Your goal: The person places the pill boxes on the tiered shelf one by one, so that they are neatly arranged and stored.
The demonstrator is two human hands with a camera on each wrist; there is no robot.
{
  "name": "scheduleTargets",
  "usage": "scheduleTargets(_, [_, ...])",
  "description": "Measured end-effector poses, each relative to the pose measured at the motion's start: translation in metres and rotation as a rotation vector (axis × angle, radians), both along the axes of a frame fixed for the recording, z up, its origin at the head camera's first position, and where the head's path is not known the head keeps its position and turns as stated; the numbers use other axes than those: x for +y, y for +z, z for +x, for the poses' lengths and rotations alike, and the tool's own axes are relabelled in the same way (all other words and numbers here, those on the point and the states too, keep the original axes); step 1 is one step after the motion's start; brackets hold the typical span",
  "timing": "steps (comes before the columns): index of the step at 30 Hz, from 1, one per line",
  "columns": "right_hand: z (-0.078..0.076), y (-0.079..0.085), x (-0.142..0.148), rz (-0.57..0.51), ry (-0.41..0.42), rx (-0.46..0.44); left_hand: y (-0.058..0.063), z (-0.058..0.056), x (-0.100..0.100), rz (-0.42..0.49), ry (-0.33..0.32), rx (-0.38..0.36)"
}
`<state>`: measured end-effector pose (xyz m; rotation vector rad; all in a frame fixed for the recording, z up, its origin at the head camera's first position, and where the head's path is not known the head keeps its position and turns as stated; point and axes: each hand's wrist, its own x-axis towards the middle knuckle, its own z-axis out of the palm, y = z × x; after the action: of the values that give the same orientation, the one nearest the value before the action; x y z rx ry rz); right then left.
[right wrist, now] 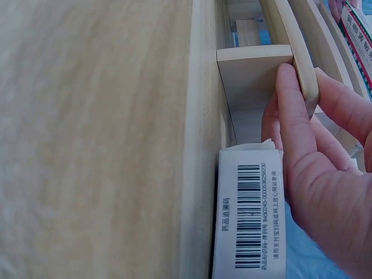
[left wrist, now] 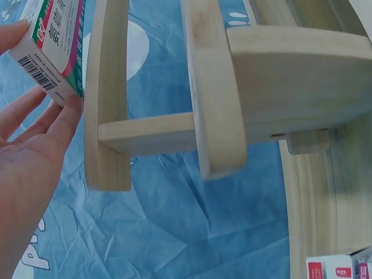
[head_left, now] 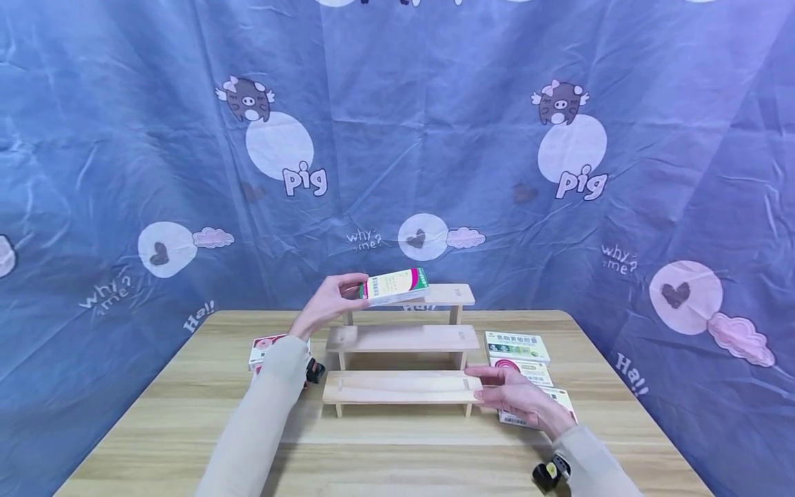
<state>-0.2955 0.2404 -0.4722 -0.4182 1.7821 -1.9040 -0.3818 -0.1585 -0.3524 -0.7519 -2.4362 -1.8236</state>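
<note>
My left hand (head_left: 328, 302) holds a white, green and magenta medicine box (head_left: 394, 284) by its left end, at the top step of a three-tier wooden stand (head_left: 402, 386). In the left wrist view the thumb is on one side of the medicine box (left wrist: 57, 55) and the fingers are below its barcode end. Whether the box touches the top board cannot be told. With my right hand (head_left: 517, 397) I grip the right end of the lowest step. The right wrist view has that board end (right wrist: 308, 87) between thumb and fingers.
Several medicine boxes (head_left: 517, 346) lie right of the stand, partly behind my right hand. More red-and-white boxes (head_left: 263, 348) lie on the left, partly hidden by my left sleeve. Behind the wooden table (head_left: 397, 462) hangs a blue printed curtain (head_left: 385, 138).
</note>
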Motion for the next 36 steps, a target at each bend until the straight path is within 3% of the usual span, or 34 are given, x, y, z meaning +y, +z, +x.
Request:
scheduleTargets(10, [0.001, 0.0, 0.003, 0.006, -0.004, 0.0, 0.001, -0.004, 0.02, 0.005, 0.004, -0.018])
scheduleTargets(18, [0.0, 0.002, 0.003, -0.018, 0.01, -0.001, 0.004, -0.007, 0.036, -0.008, -0.025, 0.011])
scheduleTargets(28, [0.001, 0.005, -0.001, 0.019, -0.006, -0.001, 0.0, -0.012, 0.048, -0.021, -0.017, 0.002])
scheduleTargets(36, [0.0, 0.005, 0.0, 0.015, -0.012, -0.02, 0.005, -0.017, 0.057, -0.061, -0.013, -0.002])
